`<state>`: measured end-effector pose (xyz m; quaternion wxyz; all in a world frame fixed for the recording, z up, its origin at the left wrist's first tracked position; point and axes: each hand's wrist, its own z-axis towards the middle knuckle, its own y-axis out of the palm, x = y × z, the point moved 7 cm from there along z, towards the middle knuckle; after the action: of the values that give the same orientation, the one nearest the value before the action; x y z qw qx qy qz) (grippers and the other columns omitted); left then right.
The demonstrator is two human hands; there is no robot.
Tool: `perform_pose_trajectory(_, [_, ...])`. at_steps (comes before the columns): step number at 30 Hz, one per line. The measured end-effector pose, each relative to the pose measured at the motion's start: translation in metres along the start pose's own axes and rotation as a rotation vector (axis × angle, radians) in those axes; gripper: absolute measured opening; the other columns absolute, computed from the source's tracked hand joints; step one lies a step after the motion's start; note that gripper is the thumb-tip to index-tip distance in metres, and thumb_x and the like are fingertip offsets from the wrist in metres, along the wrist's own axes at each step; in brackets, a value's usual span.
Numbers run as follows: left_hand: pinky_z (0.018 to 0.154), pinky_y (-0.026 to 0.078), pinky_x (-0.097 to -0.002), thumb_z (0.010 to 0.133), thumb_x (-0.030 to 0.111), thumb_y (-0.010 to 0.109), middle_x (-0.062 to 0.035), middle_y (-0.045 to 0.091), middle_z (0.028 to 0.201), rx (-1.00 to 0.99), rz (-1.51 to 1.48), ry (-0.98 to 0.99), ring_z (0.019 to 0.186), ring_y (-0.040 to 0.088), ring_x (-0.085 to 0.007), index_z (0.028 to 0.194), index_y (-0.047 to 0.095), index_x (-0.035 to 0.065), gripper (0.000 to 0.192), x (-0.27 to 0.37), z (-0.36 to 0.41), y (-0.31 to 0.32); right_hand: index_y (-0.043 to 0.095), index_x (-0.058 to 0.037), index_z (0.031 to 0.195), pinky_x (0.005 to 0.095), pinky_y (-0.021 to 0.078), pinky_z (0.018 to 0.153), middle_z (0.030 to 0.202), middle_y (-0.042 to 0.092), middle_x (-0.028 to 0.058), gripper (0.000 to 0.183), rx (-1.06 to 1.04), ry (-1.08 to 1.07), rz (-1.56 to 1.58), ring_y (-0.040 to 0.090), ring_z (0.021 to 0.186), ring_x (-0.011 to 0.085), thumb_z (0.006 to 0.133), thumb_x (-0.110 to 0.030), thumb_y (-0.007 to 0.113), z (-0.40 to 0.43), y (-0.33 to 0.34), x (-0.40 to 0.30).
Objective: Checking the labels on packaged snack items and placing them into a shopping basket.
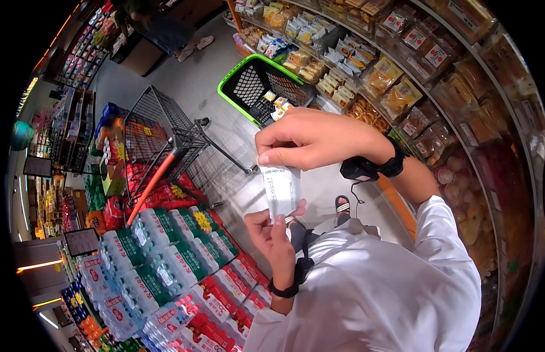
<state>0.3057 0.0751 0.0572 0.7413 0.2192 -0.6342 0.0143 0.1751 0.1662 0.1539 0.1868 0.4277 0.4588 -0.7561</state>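
Note:
My right hand (318, 136), back upward, pinches the top end of a small white packet (283, 189) between thumb and fingers. My left hand (272, 237) grips the lower end of the same packet. Its face shows printed writing. Beyond my right hand, a black shopping basket with a bright green rim (232, 72) stands near the shelves. Several small white and yellow packets (279, 104) lie in it, partly hidden behind my right hand.
Shelves of packaged baked goods (386, 81) curve along the right. A wire shopping cart with an orange handle (153, 185) stands left, behind stacked packs of bottled drinks (180, 259). Another person (160, 28) is beside a bin-like container (138, 55) at the far upper left.

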Motion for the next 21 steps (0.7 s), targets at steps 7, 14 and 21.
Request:
perform_pose_trajectory(7, [0.069, 0.053, -0.0389, 0.092, 0.031, 0.043, -0.0163, 0.052, 0.099, -0.124, -0.132, -0.289, 0.074, 0.061, -0.0265, 0.108, 0.036, 0.0048, 0.032, -0.037, 0.051, -0.094, 0.061, -0.0037, 0.085, 0.0314, 0.0445, 0.054, 0.062, 0.059, 0.0069, 0.013, 0.384, 0.132, 0.051, 0.059, 0.057, 0.0212, 0.086, -0.014, 0.053, -0.003, 0.073, 0.014])
perform_pose_trajectory(14, [0.069, 0.053, -0.0345, 0.094, 0.017, 0.041, -0.0177, 0.051, 0.117, -0.498, -0.458, -0.787, 0.091, 0.06, -0.022, 0.141, 0.013, 0.0149, 0.055, -0.076, 0.071, -0.094, 0.058, -0.0003, 0.086, 0.0282, 0.0462, 0.059, 0.07, 0.06, 0.0085, 0.011, 0.546, 0.355, 0.012, 0.06, 0.063, 0.0179, 0.086, -0.011, 0.055, -0.03, 0.123, 0.03])
perform_pose_trajectory(21, [0.081, 0.051, -0.0356, 0.09, 0.007, 0.05, -0.0141, 0.053, 0.112, -0.424, -0.511, -0.742, 0.097, 0.057, -0.02, 0.117, 0.033, 0.0059, 0.032, -0.123, 0.121, -0.054, 0.04, -0.0018, 0.116, 0.0248, 0.0449, 0.077, 0.093, 0.053, 0.0054, 0.035, 0.872, 0.548, 0.499, 0.054, 0.089, 0.0121, 0.088, -0.014, 0.057, -0.027, 0.095, 0.112])
